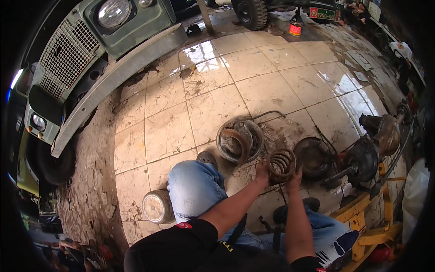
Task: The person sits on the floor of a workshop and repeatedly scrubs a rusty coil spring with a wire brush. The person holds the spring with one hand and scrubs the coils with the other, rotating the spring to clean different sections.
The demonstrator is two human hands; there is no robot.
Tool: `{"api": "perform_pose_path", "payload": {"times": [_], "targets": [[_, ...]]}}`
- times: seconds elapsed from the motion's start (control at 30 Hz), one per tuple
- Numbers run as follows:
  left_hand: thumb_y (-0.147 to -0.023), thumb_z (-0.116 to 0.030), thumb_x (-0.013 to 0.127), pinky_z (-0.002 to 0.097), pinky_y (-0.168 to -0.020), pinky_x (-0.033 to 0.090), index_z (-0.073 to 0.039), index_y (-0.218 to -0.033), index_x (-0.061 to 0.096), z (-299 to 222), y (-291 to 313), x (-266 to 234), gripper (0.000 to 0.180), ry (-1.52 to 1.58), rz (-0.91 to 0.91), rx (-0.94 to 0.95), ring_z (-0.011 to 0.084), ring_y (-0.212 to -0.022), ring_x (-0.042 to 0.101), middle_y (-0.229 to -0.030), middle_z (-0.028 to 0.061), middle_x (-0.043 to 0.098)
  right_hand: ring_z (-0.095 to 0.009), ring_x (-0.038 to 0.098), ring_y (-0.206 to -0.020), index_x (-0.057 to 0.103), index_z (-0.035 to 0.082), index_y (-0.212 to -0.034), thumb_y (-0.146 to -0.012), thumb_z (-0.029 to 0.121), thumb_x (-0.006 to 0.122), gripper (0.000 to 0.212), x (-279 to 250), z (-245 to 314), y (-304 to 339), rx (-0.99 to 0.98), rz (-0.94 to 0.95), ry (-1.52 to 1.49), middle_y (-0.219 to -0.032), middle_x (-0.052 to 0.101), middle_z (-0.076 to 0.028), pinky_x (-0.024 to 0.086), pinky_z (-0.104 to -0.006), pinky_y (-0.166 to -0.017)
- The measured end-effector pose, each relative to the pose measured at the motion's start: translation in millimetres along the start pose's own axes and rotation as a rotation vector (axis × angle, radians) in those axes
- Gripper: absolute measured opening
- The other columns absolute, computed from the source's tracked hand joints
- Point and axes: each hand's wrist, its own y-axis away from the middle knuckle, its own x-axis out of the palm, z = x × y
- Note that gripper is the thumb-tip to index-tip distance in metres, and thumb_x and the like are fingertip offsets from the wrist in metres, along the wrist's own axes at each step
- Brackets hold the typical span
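Both hands grip a rusty coil spring (pixel 282 167) in front of me, its round end tilted up. My left hand (pixel 262 172) is closed on its left side, and my right hand (pixel 294 178) holds the lower right side. Just beyond and left of the spring sits a round, dirty brake assembly (pixel 227 144) with a curved brown brake shoe (pixel 245 147) on it and a hose running off to the right. A dark round dish-shaped part (pixel 313 158) lies close by on the right. The fingers' undersides are partly hidden.
At right rests a greasy axle assembly (pixel 362 158) by a yellow metal stand (pixel 360 217). A round metal container (pixel 157 206) lies beside my left knee. A green vehicle with a metal bumper (pixel 122 68) stands at upper left. A red can (pixel 295 29) is far off on the tiles.
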Motion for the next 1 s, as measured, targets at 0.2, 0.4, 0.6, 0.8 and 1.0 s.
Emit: {"api": "perform_pose_path", "payload": {"times": [0.2, 0.4, 0.6, 0.8, 1.0], "targets": [[-0.096, -0.046, 0.044, 0.0446, -0.101, 0.038, -0.008, -0.126, 0.053, -40, -14, -14, 0.049, -0.381, 0.12, -0.152, 0.0272, -0.113, 0.051, -0.128, 0.012, 0.053, -0.026, 0.049, -0.121, 0.038, -0.001, -0.14, -0.1, 0.027, 0.043, 0.049, 4, 51, -22, 0.221, 0.017, 0.373, -0.137, 0.047, -0.013, 0.04, -0.0368, -0.101], [-0.097, -0.041, 0.046, 0.0363, -0.101, 0.033, -0.009, -0.134, 0.048, -72, 7, 39, 0.049, -0.944, 0.414, 0.274, 0.0241, -0.118, 0.046, -0.13, 0.0115, 0.052, -0.022, 0.053, -0.114, 0.049, -0.003, -0.131, -0.1, 0.022, 0.033, 0.043, 12, 54, -39, 0.216, 0.05, 0.254, -0.128, 0.055, -0.014, 0.042, -0.0342, -0.098], [-0.098, -0.005, 0.046, 0.0285, -0.077, 0.05, -0.002, -0.118, 0.06, -39, 25, 56, 0.024, -0.597, 0.267, 0.447, 0.0146, -0.09, 0.059, -0.104, 0.0075, 0.062, -0.02, 0.055, -0.105, 0.045, -0.007, -0.129, -0.1, 0.011, 0.036, 0.035, -2, 5, -40, 0.187, -0.042, -0.294, -0.123, 0.057, -0.014, 0.043, -0.0338, -0.093], [-0.096, -0.003, 0.042, 0.034, -0.09, 0.046, 0.0, -0.134, 0.043, -19, 11, 43, 0.038, -0.543, 0.071, 0.59, 0.0259, -0.103, 0.057, -0.121, 0.0174, 0.054, -0.025, 0.054, -0.107, 0.046, -0.003, -0.127, -0.097, 0.027, 0.053, 0.043, 35, -18, 20, -0.025, -0.386, 0.447, -0.122, 0.057, -0.014, 0.042, -0.0333, -0.092], [-0.081, -0.009, 0.051, 0.0417, -0.105, 0.035, 0.004, -0.142, 0.03, -36, 18, 45, 0.066, -1.09, 0.012, 0.867, 0.0407, -0.117, 0.049, -0.129, 0.0262, 0.047, -0.026, 0.053, -0.109, 0.045, -0.002, -0.129, -0.098, 0.031, 0.052, 0.046, -11, 9, -30, 0.154, -0.055, 0.586, -0.121, 0.057, -0.018, 0.044, -0.0345, -0.091]]}}
